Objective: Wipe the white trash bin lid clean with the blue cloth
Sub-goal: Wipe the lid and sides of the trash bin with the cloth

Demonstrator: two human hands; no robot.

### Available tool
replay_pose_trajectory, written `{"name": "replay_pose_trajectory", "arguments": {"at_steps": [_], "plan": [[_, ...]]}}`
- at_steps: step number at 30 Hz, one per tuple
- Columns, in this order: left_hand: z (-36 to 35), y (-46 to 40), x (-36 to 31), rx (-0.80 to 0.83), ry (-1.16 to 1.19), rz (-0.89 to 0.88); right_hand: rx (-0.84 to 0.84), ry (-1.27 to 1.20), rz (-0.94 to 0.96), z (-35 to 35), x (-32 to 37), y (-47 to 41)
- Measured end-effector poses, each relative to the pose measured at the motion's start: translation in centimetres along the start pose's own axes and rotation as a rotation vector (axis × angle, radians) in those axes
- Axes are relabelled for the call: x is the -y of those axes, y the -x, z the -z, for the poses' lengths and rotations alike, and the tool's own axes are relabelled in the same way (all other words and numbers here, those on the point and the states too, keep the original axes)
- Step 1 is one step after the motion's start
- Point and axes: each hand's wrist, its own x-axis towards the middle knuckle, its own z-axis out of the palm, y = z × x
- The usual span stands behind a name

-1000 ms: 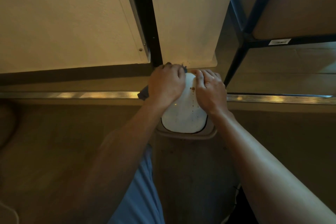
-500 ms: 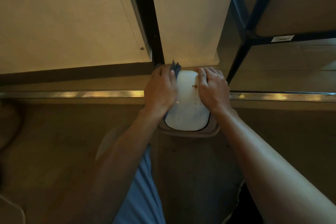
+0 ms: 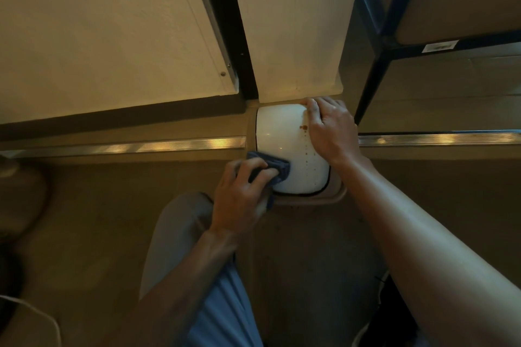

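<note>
White rounded plastic trash bin lid [image 3: 284, 146] sat straight ahead of you, low on the floor against the base of the cream wall panel [image 3: 293, 31], framed by the bin's tan rim [image 3: 310, 200]. Its long axis ran away from you, near edge to wall edge. Your left hand [image 3: 242, 194] was clenched round the bunched dark blue cloth [image 3: 275, 167], cloth pressed on the lid's near-left corner. Your right hand [image 3: 329, 129] lay over the far-right edge w/ fingers curled on the rim, steadying it. Brown spots [image 3: 304, 127] plus a line of small specks ran down the right side, just beside your right hand and across the lid from the cloth. So the dirt lay to the right of & beyond the cloth; left hand was the nearer wiper, but I'd judge the right hand partly covered that strip and would've needed to shift. Wiping looked unfinished.
</note>
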Motion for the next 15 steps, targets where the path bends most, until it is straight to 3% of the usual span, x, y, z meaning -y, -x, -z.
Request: {"name": "replay_pose_trajectory", "arguments": {"at_steps": [4,9,15], "plan": [[0.0,-2.6,-1.0,-0.054,0.008,-0.059,-0.011,-0.001,0.007,-0.1,0.1,0.0],[-0.8,-0.4,-2.2,0.051,-0.037,-0.206,-0.002,-0.01,0.006,0.2,0.0,0.0],[0.5,-2.6,-0.6,-0.033,-0.049,-0.109,-0.014,0.011,0.026,0.0,0.3,0.0]]}}
